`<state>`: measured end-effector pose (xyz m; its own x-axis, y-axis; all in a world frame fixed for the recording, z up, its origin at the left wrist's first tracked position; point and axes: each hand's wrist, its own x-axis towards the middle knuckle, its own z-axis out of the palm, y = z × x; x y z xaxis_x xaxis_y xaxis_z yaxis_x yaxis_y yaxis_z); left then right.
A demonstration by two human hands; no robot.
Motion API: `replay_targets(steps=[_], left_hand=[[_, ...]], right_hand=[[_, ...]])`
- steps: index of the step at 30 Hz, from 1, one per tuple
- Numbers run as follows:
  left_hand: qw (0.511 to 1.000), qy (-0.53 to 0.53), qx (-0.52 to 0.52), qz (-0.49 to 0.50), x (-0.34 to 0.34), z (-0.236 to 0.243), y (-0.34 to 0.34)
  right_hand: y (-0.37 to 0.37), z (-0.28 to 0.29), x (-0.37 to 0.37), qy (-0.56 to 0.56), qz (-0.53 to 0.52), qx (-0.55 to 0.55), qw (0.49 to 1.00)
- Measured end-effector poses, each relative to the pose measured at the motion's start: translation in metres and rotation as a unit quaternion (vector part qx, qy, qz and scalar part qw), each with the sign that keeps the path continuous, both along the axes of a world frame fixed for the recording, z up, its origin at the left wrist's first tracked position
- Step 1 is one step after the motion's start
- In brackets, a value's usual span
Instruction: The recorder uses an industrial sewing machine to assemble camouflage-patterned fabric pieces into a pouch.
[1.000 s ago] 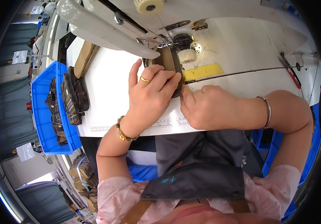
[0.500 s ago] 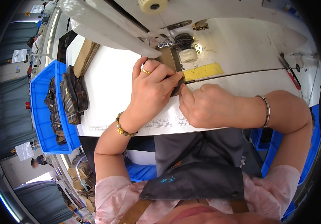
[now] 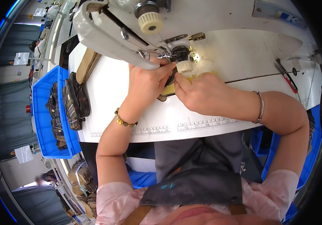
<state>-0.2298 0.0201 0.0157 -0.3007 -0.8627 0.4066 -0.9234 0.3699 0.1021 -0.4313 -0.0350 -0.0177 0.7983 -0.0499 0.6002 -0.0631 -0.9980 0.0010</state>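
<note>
Brown fabric pc. (image 3: 171,79), at needle of sewing mach. (image 3: 106,41) w/ lettered badge (image 3: 279,15). L hand (image 3: 144,82) atop pc., grip can't tell; R hand (image 3: 200,93) pinching edge. Apron (image 3: 194,189): teal embroidered chars.

Dark brown fabric piece (image 3: 171,79), partly hidden, handheld

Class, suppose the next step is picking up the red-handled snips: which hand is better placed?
Probably the right hand: the snips lie on its side of the white worktop, while the left hand is farther away. Both are at the sewing machine, though.
</note>
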Motion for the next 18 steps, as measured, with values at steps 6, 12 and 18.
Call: replay_targets(steps=[6,12,18], left_hand=[[0.993,-0.098,-0.023,0.053,-0.019,0.027,0.018],[0.985,-0.163,0.015,0.049,-0.021,0.027,0.025],[0.989,-0.128,0.073,0.024,-0.023,0.036,0.029]], right_hand=[[-0.003,0.005,-0.007,0.043,0.001,0.018,0.999],[-0.001,0.002,-0.003,0.022,0.000,0.033,0.999],[-0.001,0.004,-0.004,0.035,-0.002,0.040,0.999]])
